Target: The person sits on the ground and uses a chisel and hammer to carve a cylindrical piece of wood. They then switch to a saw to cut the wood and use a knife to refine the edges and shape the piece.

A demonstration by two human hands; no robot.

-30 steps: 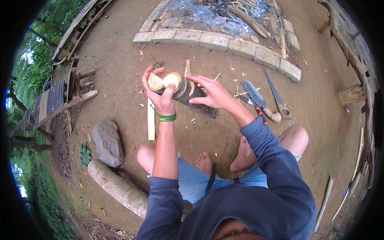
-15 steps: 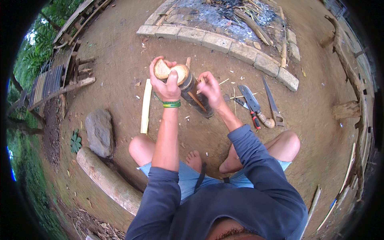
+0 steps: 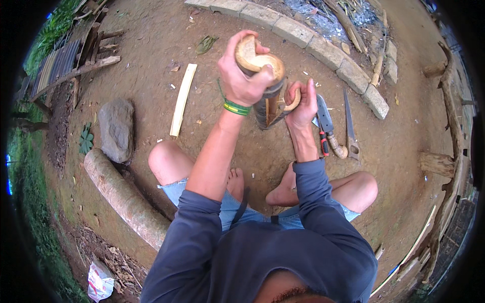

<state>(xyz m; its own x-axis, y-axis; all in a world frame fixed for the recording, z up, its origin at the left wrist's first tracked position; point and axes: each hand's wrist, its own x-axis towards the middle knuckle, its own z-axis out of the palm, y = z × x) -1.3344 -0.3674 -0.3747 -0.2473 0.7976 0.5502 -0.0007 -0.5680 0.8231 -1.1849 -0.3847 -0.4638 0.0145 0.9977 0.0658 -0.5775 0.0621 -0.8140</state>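
Bare packed earth, reddish-brown, littered with wood chips; you sit on it with knees apart and bare feet drawn in.

Grip: your left hand [image 3: 242,81] is curled tight around the top of a bamboo section [image 3: 267,93], thumb over the pale cut end, fingers pressed together around the wall. The section stands roughly upright, raised in front of you between both hands, above the ground ahead of your feet. A green band circles the left wrist. Your right hand [image 3: 302,105] is closed on the lower right side of the same section, fingers wrapped over a curved, pale split edge; whether it holds a separate sliver cannot be told. The dark outer skin shows a long vertical split with lighter inner wood.

Surroundings: just right of your right hand lie 3 tools on the ground, a broad knife [image 3: 324,115], a red-handled tool [image 3: 324,144], and a hand saw [image 3: 350,123]. A pale split bamboo slat [image 3: 182,99] lies well left of the section. Further left, a grey rounded stone [image 3: 116,129], and a smooth log [image 3: 124,197] beside your left knee. A curved stone kerb [image 3: 323,48] runs beyond the hands, edging a fire bed of ash and charred sticks [image 3: 343,17].
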